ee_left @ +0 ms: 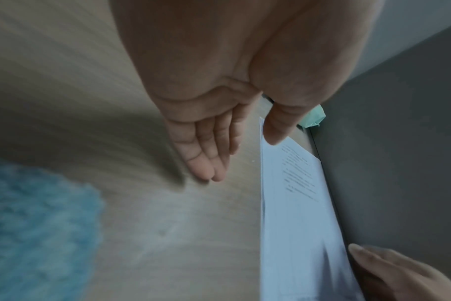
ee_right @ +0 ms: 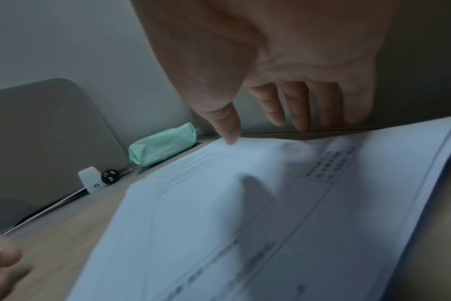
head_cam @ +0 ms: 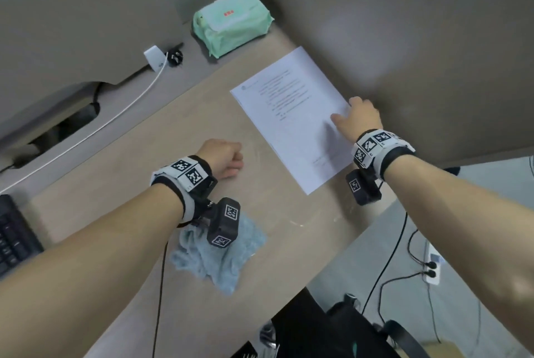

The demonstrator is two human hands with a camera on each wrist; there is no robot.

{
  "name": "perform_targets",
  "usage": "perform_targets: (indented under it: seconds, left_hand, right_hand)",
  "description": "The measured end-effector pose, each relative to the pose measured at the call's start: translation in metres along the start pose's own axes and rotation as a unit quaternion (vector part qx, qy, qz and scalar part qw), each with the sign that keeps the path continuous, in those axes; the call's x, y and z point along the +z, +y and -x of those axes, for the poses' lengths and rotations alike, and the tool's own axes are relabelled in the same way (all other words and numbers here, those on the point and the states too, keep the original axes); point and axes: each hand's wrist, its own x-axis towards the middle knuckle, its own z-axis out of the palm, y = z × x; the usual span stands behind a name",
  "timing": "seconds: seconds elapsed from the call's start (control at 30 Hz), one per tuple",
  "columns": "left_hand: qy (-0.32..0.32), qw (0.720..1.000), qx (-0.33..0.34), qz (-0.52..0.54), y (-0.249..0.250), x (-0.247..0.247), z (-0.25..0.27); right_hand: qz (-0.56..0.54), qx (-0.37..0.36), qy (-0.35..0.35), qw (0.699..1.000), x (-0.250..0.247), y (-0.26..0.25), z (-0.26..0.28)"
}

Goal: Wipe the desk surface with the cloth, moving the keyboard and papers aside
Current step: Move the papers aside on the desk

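A stack of white printed papers (head_cam: pixel 291 117) lies on the beige desk (head_cam: pixel 144 140), its right side against the grey partition. My right hand (head_cam: pixel 358 117) rests on the papers' right edge with straight fingers; in the right wrist view its thumb tip (ee_right: pixel 229 134) touches the top sheet (ee_right: pixel 245 224). My left hand (head_cam: pixel 225 158) hovers just over the bare desk left of the papers, fingers (ee_left: pixel 206 163) straight and holding nothing. The light blue cloth (head_cam: pixel 219 250) lies crumpled under my left wrist, also seen as the cloth (ee_left: pixel 39 224). The black keyboard (head_cam: pixel 14 236) shows at the far left edge.
A green wipes pack (head_cam: pixel 231 22) sits in the back corner. A white charger (head_cam: pixel 156 58) with its cable and a black plug lie along the back. The grey partition (head_cam: pixel 404 39) walls the right side. The desk's front edge runs diagonally; cables and a power strip (head_cam: pixel 433 268) lie on the floor.
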Motion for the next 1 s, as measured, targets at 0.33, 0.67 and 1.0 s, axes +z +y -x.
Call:
perform_targets:
  seconds: [0.33, 0.67, 1.0]
  left_hand:
    - [-0.011, 0.998, -0.028, 0.052, 0.029, 0.052, -0.017]
    - [-0.009, 0.997, -0.04, 0.066, 0.026, 0.05, -0.014]
    - [-0.021, 0.996, -0.029, 0.087, 0.017, 0.044, -0.01]
  right_hand:
    - [0.023, 0.047, -0.065, 0.997, 0.0, -0.007, -0.035]
    - [0.018, 0.039, -0.073, 0.996, 0.001, -0.02, -0.022]
    - [-0.026, 0.054, -0.092, 0.994, 0.0, -0.017, -0.012]
